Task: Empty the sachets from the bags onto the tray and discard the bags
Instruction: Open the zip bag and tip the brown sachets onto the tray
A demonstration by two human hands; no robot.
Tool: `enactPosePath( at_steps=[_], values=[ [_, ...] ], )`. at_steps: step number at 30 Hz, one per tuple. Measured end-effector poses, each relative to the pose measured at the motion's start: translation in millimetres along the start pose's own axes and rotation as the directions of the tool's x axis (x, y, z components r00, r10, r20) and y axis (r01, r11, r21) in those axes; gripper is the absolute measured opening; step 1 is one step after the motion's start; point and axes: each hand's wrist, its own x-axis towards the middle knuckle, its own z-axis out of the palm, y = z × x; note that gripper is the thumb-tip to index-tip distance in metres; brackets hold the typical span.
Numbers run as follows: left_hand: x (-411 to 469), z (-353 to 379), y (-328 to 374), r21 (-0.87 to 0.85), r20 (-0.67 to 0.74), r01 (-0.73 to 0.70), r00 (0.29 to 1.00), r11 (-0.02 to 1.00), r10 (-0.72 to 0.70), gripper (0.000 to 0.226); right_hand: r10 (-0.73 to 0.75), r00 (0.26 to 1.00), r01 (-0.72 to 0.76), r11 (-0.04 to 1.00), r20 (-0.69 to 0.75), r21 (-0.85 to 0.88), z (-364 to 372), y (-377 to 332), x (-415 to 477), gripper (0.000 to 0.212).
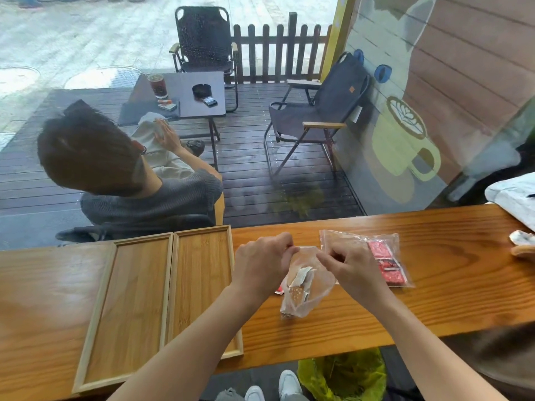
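My left hand [262, 266] & right hand [348, 269]: both raised over the counter [434, 302], fingertips pinching opposite sides of the clear bag [307, 293] mouth. Bag hangs upright, holds white/brown sachets [299, 280]. 2nd bag [376, 256], w/ red sachets [386, 263], lies flat behind my right hand. Two wooden trays [202, 285], side by side, left of the bags. Green-lined bin [344, 374] below counter edge.

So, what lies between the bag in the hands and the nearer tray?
In the head view, only bare wooden counter separates the held bag from the nearer tray, crossed above by the left forearm.
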Motion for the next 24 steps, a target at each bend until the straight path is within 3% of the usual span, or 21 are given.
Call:
enactPosePath(
  at_steps=[4,7,11,14,17,21,24],
  values=[
    [-15.0,-11.6,10.3,-0.063,-0.021,0.081,0.996,0.995,-0.082,0.049,0.066,0.994,-0.06,0.995,-0.082,0.074,1.8,-2.2,4.3,0.039],
    [-44.8,-13.5,17.9,-0.049,0.092,0.021,0.996,0.999,-0.017,0.06,0.12,0.986,-0.105,0.987,-0.12,0.118,1.6,-1.3,6.5,0.04],
    [-59.5,-1.4,17.1,-0.004,0.142,0.019,0.99,1.0,-0.018,0.03,0.127,0.985,-0.115,0.987,-0.114,0.111,-0.5,2.3,7.0,0.036],
    [-53.1,2.9,10.3,0.0,0.112,0.004,0.994,1.0,-0.004,0.018,0.087,0.987,-0.064,0.985,-0.137,0.16,-9.3,0.8,6.3,0.018],
    [-47.5,1.2,6.4,0.018,0.113,-0.056,0.992,0.998,0.054,0.011,-0.048,0.998,0.044,0.989,0.029,0.138,-26.4,2.8,6.0,0.034],
    [-40.7,-4.6,2.5,0.044,0.102,-0.141,0.985,0.989,0.136,0.008,-0.105,0.93,0.105,0.994,0.353,0.02,-42.0,5.9,9.2,0.028],
    [-37.6,-6.5,-0.7,0.022,0.12,-0.158,0.981,0.987,0.155,0.009,-0.093,0.898,0.126,0.991,0.43,-0.049,-47.1,8.5,16.8,0.019]
  ],
)
